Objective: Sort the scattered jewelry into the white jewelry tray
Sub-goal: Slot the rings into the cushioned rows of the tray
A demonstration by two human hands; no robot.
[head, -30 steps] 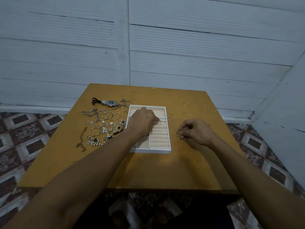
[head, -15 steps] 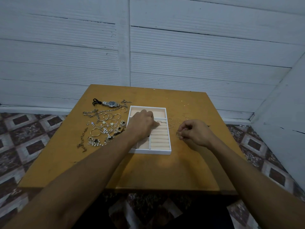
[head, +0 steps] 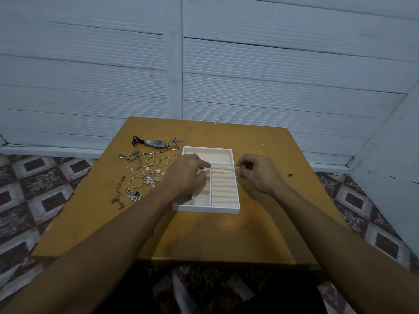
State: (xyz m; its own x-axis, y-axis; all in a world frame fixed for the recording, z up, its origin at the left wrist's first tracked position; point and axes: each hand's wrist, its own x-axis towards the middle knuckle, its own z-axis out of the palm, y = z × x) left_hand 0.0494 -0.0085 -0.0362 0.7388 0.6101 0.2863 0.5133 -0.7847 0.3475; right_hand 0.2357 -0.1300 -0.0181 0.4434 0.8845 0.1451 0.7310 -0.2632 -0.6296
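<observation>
The white jewelry tray [head: 205, 209] with peach lining sits mid-table. A few rings [head: 221, 168] stand in the top rows of its ring rolls. My left hand [head: 188, 175] hovers over the tray's left compartments, fingers loosely curled, index tip by the rolls' left edge, with nothing visible in it. At the tray's right rim my right hand [head: 258, 173] pinches small thin rings [head: 237, 169] between thumb and fingers. Scattered jewelry lies left of the tray: a watch [head: 157, 143], a chain [head: 136, 155], hoops [head: 152, 160], pearl pieces [head: 135, 196] and a bracelet [head: 118, 194].
The yellow-brown table [head: 215, 234] stands against a white slatted wall [head: 272, 87]. A small dark speck [head: 290, 174] lies on the table's right side. Patterned floor tiles show on both sides.
My left hand has drawn back leftward off the ring rolls, uncovering the seated rings. My right hand has moved up to the tray's right rim with its rings.
</observation>
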